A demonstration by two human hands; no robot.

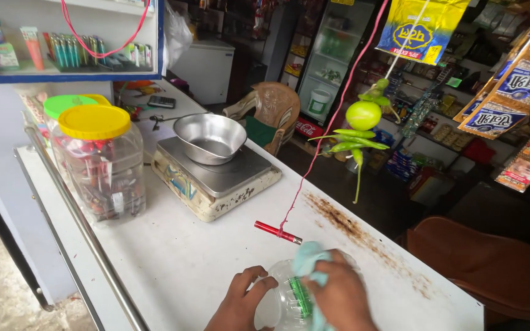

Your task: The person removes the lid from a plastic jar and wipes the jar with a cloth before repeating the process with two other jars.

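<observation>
while held by both hands (289, 300), clear plastic jar (283, 300) with green-labelled contents

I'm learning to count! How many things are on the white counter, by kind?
Plastic jars: 3 (yellow-lid jar, green-lid jar, and clear jar steadied by the left hand while the right hand rubs it with a blue cloth)
Weighing scale: 1
Steel bowl: 1
Red pen: 1
Total: 7

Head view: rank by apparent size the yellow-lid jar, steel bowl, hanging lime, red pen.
1. Yellow-lid plastic jar
2. Steel bowl on the weighing scale
3. Hanging lime and red pen: the pen is longer but thin, and they sit at different depths, so no ranking.
</observation>
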